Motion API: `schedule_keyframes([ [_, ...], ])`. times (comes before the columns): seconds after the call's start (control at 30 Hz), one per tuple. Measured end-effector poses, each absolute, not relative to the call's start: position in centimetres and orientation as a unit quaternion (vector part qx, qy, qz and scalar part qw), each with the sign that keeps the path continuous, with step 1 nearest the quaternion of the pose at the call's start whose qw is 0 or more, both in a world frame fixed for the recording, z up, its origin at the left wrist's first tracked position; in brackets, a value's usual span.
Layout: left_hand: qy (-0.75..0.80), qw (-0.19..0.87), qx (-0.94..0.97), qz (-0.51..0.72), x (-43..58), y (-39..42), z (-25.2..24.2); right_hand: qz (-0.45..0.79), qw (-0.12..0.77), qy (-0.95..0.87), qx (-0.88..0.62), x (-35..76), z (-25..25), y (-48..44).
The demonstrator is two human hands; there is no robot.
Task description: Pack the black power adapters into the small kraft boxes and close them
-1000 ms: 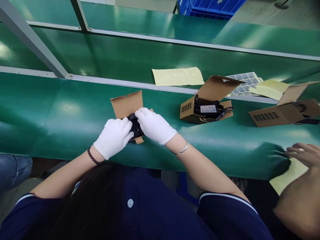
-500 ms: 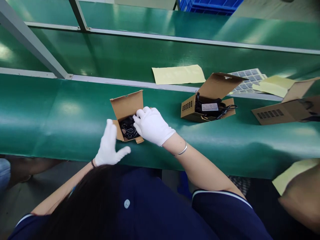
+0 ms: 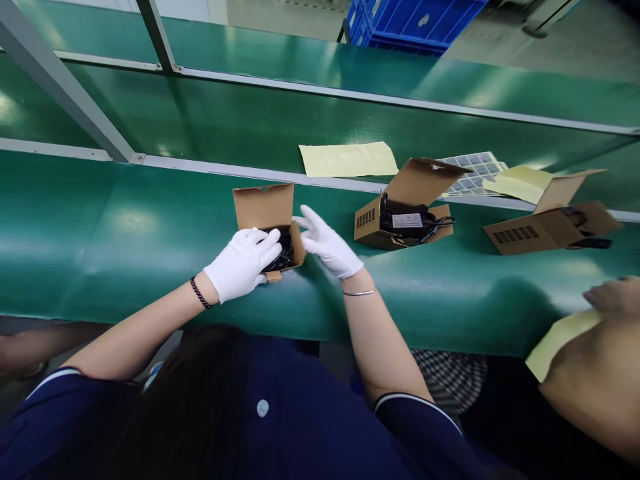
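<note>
A small brown cardboard box (image 3: 265, 207) stands on the green bench with its lid raised. Black cables and a dark item (image 3: 286, 250) lie inside it. My left hand (image 3: 243, 263), in a white glove, rests over the box's left side, its fingers stretched across the contents. They hide part of the inside and the left flap. At the box's right side, my gloved right hand (image 3: 327, 243) has its fingers apart, the tips close to the right flap (image 3: 299, 245). Whether they touch the flap I cannot tell.
To the right stand two more lidded boxes, an open box with black cables and a white label (image 3: 367, 223) and another box (image 3: 515, 237). Yellow paper (image 3: 347, 160) and label sheets (image 3: 473, 170) lie behind. A co-worker's arm (image 3: 600, 373) is at right; a metal post (image 3: 70, 87) rises left.
My left hand has moved right and up onto the box, over its contents. My right hand has left the inside and moved to the box's right side, its fingers opening.
</note>
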State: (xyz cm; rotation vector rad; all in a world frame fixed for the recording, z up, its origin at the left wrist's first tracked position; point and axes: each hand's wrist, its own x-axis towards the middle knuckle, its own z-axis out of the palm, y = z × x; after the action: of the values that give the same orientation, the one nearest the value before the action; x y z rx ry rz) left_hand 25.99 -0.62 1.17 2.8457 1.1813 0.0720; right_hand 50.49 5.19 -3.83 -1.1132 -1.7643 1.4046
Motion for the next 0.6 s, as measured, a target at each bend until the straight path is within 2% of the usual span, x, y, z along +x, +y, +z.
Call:
schedule_keyframes([
  [0.07, 0.367, 0.031, 0.929, 0.022, 25.7, 0.1, 1.2, 0.553, 0.301, -0.663, -0.406, 48.9, -4.7, 4.9],
  [0.27, 0.324, 0.046, 0.941, 0.087, 24.0, 1.4, -0.3, 0.439, 0.308, -0.722, -0.438, 47.1, -4.2, 4.8],
  [0.47, 0.343, 0.045, 0.926, 0.155, 23.7, 0.5, -2.0, 0.465, 0.315, -0.714, -0.417, 46.8, -3.4, 4.2],
  [0.6, 0.352, 0.083, 0.917, 0.168, 23.4, 0.5, -1.9, 0.368, 0.333, -0.726, -0.476, 46.4, -4.0, 2.4],
])
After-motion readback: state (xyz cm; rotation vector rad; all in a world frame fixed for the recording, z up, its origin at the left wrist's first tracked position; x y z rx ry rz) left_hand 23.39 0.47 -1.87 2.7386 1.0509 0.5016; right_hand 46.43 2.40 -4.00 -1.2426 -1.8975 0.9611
